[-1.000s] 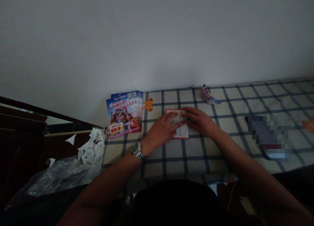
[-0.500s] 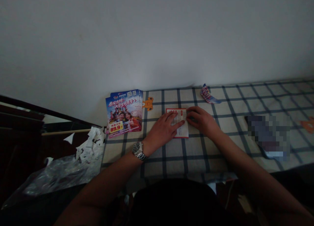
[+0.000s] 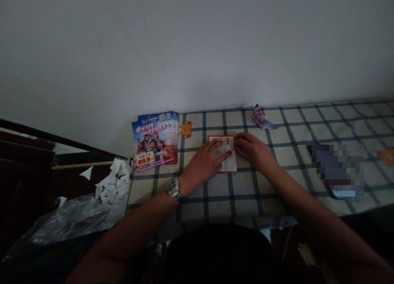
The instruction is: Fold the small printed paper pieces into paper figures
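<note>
A folded white flyer with a red border (image 3: 227,163) lies on the checked tablecloth (image 3: 246,193). My left hand (image 3: 205,163), with a metal watch on its wrist, lies flat on the flyer's left part, fingers stretched out. My right hand (image 3: 252,149) rests at the flyer's upper right edge with its fingers curled down against the paper. A stack of colourful flyers (image 3: 155,141) sits to the left near the wall.
A small orange figure (image 3: 185,129) lies beside the stack. A crumpled folded paper piece (image 3: 260,118) is near the wall. A dark object (image 3: 337,171) lies on the right. A clear plastic bag with white paper scraps (image 3: 86,210) hangs off the table's left end.
My right hand has slid a little up and right along the flyer's edge, its fingers curling in. My left hand stays flat on the paper.
</note>
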### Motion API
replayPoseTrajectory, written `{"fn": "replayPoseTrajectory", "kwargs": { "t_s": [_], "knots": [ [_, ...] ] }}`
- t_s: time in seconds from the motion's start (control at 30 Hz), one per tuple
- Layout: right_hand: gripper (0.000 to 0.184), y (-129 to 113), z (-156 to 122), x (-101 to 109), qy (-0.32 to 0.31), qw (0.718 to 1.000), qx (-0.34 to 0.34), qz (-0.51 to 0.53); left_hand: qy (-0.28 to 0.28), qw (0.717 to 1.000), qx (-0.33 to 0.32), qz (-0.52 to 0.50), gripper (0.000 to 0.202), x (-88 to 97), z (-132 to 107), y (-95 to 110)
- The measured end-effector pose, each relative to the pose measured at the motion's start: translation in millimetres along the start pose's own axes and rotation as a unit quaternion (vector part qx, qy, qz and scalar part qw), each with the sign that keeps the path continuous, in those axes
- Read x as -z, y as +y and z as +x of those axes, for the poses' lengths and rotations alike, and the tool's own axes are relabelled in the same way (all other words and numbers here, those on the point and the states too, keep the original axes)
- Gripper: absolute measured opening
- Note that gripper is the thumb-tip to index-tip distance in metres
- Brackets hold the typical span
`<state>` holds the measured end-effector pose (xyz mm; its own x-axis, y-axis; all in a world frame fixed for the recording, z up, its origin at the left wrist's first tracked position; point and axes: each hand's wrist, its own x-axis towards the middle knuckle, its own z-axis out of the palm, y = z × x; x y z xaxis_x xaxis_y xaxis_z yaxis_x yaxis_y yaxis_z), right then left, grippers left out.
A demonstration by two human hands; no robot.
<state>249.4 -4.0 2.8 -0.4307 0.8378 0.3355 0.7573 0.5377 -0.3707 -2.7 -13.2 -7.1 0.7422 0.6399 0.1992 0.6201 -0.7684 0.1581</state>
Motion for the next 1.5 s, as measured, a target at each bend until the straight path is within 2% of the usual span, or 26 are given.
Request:
{"fn": "replayPoseTrajectory", "kwargs": {
  "t_s": [0.27,0.43,1.0,1.27,1.5],
  "knots": [
    [0.010,8,15,-3,0.016,0.999,-0.024,-0.014,0.004,1.000,0.009,-0.007,0.058,-0.3,-1,1],
    [0.009,11,25,-4,0.005,0.999,-0.041,-0.021,0.001,1.000,0.013,-0.008,0.059,-0.2,-1,1],
    [0.014,12,36,-11,0.025,0.996,-0.062,-0.063,0.016,1.000,0.016,-0.016,0.055,0.9,-1,1],
    [0.008,12,25,-2,0.037,0.996,-0.081,0.012,0.020,0.999,0.016,-0.025,0.053,4.0,-1,-1],
    [0.007,8,8,2,0.021,0.997,-0.053,0.051,0.025,0.999,0.016,-0.037,0.050,1.4,0,-3]
  ]
}}
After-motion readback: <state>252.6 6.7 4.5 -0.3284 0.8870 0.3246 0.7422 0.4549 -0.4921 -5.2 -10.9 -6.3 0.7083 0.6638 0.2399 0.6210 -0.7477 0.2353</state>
